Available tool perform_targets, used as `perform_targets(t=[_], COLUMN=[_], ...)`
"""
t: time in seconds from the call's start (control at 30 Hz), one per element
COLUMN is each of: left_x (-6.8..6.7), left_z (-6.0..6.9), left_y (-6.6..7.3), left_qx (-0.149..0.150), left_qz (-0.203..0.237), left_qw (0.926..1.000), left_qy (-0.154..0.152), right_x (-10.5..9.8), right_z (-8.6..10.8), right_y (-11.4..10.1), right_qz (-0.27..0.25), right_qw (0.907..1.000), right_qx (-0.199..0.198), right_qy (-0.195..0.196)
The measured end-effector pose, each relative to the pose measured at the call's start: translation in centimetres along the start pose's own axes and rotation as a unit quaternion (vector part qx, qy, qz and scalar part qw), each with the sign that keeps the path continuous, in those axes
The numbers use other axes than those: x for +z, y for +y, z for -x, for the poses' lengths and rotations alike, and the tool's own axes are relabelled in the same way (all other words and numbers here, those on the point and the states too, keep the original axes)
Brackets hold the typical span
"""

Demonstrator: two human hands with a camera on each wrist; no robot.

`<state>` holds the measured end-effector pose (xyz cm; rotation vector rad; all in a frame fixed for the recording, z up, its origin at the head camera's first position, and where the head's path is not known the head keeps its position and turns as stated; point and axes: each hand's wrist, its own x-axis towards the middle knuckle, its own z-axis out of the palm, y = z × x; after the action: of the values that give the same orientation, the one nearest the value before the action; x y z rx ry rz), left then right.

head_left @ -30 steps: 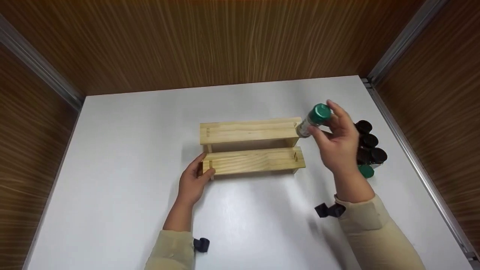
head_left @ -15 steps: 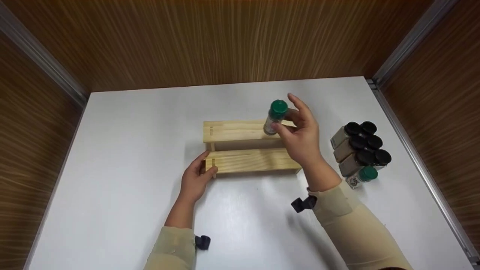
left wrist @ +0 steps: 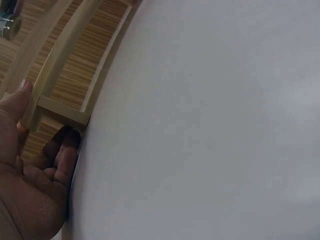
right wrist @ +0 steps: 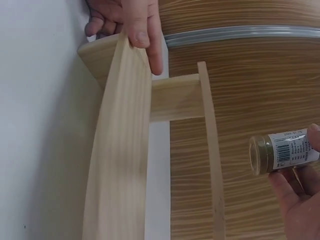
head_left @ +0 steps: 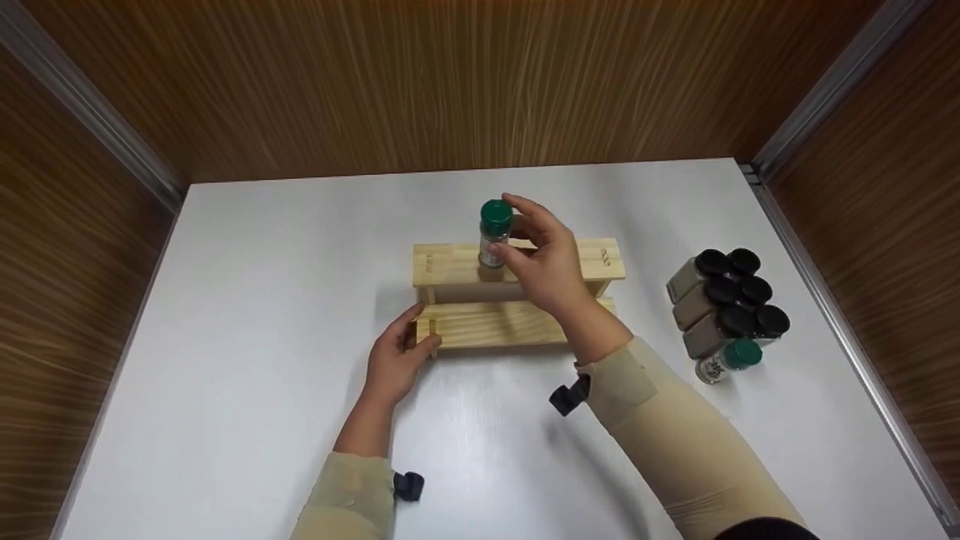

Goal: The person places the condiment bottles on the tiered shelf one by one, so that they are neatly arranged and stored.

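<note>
Right wrist | jar (right wrist: 282,151) pinched in right grip (head_left: 544,259), partly protruding | left grip (head_left: 393,366) holding rack (right wrist: 117,140)

Well back from the bare left fingers (head_left: 427,343), past the wrist, a plain beige left sleeve (head_left: 337,525) ends in a broad, faintly greenish left cuff (head_left: 352,480), with a small, blocky black left device (head_left: 409,486) on its inner side. Behind the bare right fingers (head_left: 529,206), the matching right sleeve (head_left: 690,450), finely creased farther from them, has a similar right cuff (head_left: 630,382) and an angular black right device (head_left: 570,395).
</note>
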<state>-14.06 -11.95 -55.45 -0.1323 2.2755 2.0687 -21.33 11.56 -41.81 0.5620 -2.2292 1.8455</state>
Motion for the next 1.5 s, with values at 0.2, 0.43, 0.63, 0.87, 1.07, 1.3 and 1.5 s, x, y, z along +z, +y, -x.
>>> perform_targets(t=[0.2,0.43,0.63,0.87,1.07,1.3,1.5], left_x=[0.2,0.4,0.6,0.8,0.8,0.7,0.8], left_z=[0.2,0.2,0.3,0.4,0.6,0.6,0.5], left_y=[0.2,0.2,0.2,0.3,0.5,0.5,0.5], left_qx=[0.003,0.001,0.009,0.014,0.014,0.014,0.014], left_qz=[0.002,0.0,-0.002,-0.017,-0.021,-0.029,-0.04], left_qw=[1.0,0.9999,0.9999,0.9997,0.9996,0.9995,0.9991], left_qy=[0.005,0.01,0.014,0.014,0.014,0.008,0.009], right_x=[1.9,3.9,5.1,5.8,6.3,6.7,6.9], right_z=[-0.7,-1.4,-1.9,-2.1,-2.2,-2.1,-1.9], right_y=[0.3,0.3,0.2,0.4,0.6,0.3,0.5], right_qz=[-0.002,-0.024,-0.019,-0.01,-0.015,-0.015,-0.008], right_qw=[0.9998,0.9983,0.997,0.9963,0.9966,0.9965,0.9966], right_qx=[0.011,0.034,0.047,0.055,0.051,0.051,0.058], right_qy=[-0.019,-0.041,-0.058,-0.065,-0.062,-0.065,-0.058])
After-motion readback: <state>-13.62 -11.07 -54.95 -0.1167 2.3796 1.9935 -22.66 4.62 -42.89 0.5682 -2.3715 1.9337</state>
